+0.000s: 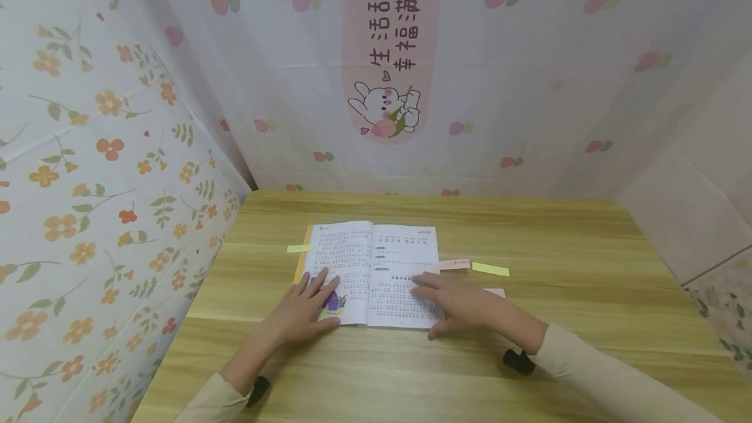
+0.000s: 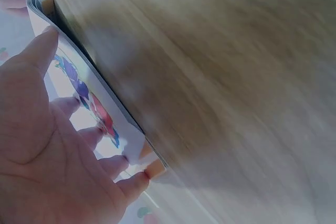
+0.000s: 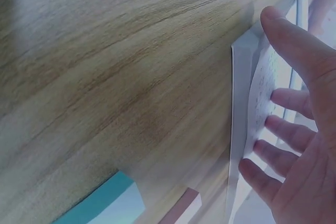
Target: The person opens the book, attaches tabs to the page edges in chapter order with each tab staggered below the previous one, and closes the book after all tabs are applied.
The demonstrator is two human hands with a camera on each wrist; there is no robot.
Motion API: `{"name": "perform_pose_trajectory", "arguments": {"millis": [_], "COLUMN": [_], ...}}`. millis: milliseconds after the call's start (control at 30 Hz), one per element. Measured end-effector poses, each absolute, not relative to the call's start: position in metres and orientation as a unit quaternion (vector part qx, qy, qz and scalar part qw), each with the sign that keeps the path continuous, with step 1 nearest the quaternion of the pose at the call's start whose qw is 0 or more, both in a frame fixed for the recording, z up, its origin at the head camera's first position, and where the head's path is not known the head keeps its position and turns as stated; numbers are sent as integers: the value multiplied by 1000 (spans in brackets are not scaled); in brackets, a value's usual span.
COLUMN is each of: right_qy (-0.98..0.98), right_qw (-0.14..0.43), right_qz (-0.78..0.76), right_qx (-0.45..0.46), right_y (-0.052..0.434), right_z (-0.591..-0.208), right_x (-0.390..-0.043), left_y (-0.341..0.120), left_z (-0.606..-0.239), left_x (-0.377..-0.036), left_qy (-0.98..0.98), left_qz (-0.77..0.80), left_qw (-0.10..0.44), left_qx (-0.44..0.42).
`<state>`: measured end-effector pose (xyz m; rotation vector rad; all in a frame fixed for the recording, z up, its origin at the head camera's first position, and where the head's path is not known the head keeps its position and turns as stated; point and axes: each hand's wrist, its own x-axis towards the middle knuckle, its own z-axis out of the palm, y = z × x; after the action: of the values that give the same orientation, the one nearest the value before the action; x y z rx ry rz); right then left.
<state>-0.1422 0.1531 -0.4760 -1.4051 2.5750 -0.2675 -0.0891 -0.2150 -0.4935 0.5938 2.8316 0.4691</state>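
An open book [image 1: 402, 260] with printed Chinese text lies on the wooden table. Its left page carries a coloured picture [image 1: 333, 302] near the lower corner. My left hand [image 1: 305, 309] rests on that corner with its fingers spread, partly covering the picture. In the left wrist view its thumb lies along the lower edge of the page and the fingertips touch the paper. Over the lower right page, my right hand [image 1: 461, 302] has its fingers extended and spread. The right wrist view shows its thumb [image 3: 294, 40] by the book's lower edge, fingers over the text.
Yellow [image 1: 299, 249] and pink [image 1: 454, 264] paper strips stick out at the book's sides, with another yellow strip [image 1: 490, 269] farther right. A teal-edged strip [image 3: 105, 203] shows in the right wrist view. Patterned cloth [image 1: 294, 83] hangs behind the table and along its left.
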Motion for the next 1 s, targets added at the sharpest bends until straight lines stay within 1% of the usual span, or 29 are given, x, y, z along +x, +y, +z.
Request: {"name": "perform_pose_trajectory", "arguments": {"millis": [167,400,633,867,1000], "right_qy": [865,847,841,835,831], "right_qw": [96,76,80,38,23], "right_qz": [-88,-102,-107,-107,-121], "right_qx": [-484,-516,-525,-538,-543], "right_y": [154,156,155,157,156], "right_z": [-475,-472,-468,-465,-466], "right_x": [-143,-144,-146,-151,-153], "left_y": [-219,-222,-222,-222,-223], "left_z": [-495,-497,-498,-499,-499], "left_x": [-88,-88,-89,-89,-89], "left_qy": [963,964,965,965,964], "left_qz": [153,144,145,144,150], "left_qw": [106,107,106,107,106], "left_qx": [196,195,194,192,193]}}
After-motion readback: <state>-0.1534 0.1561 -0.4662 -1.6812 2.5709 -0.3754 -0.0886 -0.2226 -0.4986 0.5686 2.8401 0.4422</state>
